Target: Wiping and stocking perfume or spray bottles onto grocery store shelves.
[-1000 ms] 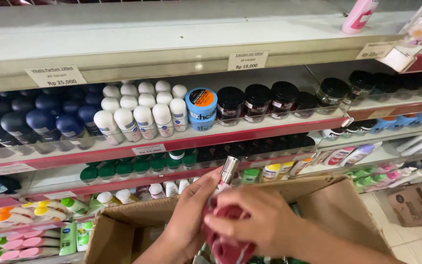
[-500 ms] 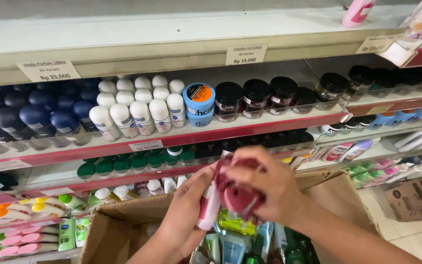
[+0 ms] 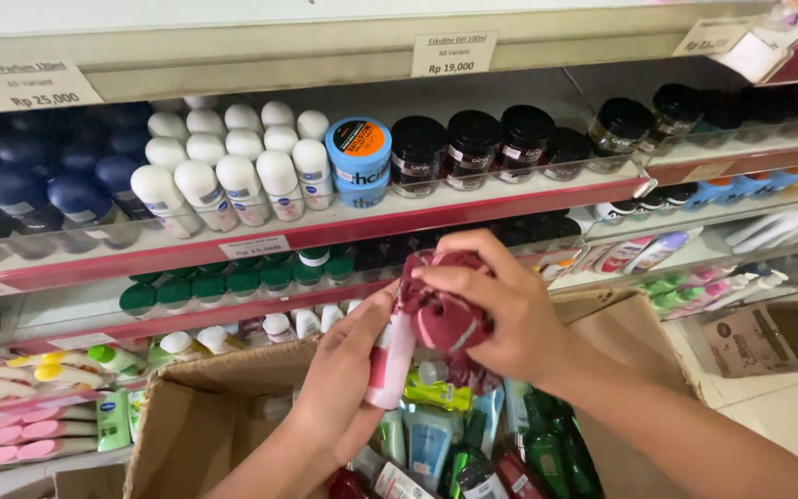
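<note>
My left hand (image 3: 348,374) holds a slim pink and white tube (image 3: 390,362) upright above an open cardboard box (image 3: 187,420). My right hand (image 3: 501,319) grips a bundle of dark red and pink rounded packs (image 3: 441,310) pressed against the top of that tube. Both hands meet in front of the middle shelves. The box below holds several bottles and tubes (image 3: 454,453) in green, blue and red.
Store shelves fill the background: white roll-on bottles (image 3: 233,162), dark blue ones (image 3: 39,180), a blue tub with an orange lid (image 3: 358,157), black jars (image 3: 501,139), green-capped bottles (image 3: 223,286). Another cardboard box (image 3: 768,337) lies on the floor at right.
Both hands have risen out of the box with the pink tube and the red bundle, coming up in front of the shelves.
</note>
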